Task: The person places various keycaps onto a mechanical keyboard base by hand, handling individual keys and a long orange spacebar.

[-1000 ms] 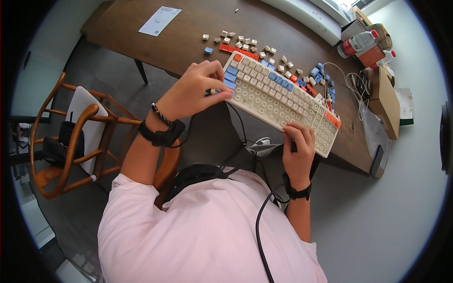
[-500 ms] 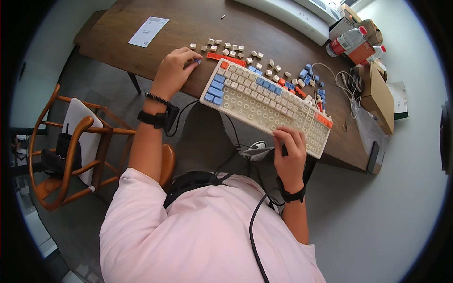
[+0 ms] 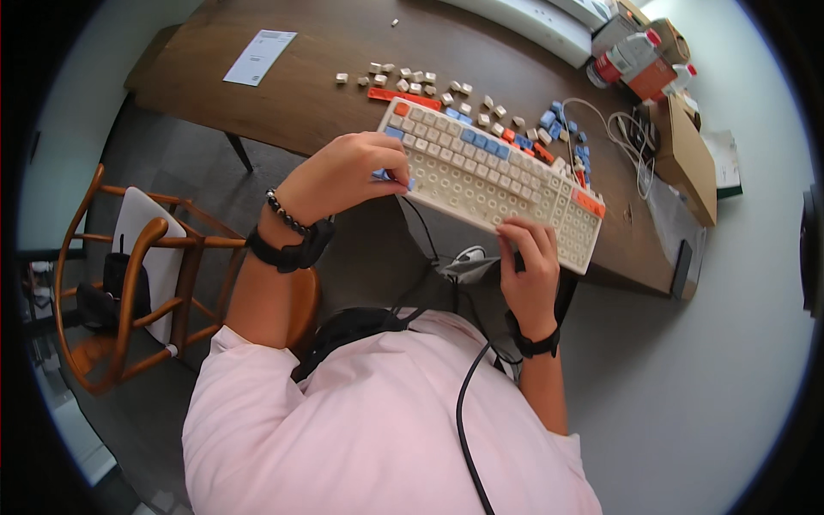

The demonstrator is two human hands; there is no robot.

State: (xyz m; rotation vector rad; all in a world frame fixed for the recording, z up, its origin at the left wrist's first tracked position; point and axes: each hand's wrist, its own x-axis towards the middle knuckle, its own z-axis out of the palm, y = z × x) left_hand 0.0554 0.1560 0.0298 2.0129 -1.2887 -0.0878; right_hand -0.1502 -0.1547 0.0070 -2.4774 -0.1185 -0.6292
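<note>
Keyboard (image 3: 468, 182) overhanging the table (image 3: 318, 60) has its left end partly hidden by the curled left hand (image 3: 365, 167), whose hold on one half-covered blue key (image 3: 411, 184) is unclear, while the right hand (image 3: 530, 264) pinches the near edge, two bottles (image 3: 625, 58) beyond.

No wording can be read; the white sheet (image 3: 260, 57) on the counter (image 3: 292, 112) bears small print, too fine to make out; the clear bottle (image 3: 635, 53) wears a red label (image 3: 606, 69) with blurred pale marks; any legends on the keyboard (image 3: 493, 176) are too small to tell.
</note>
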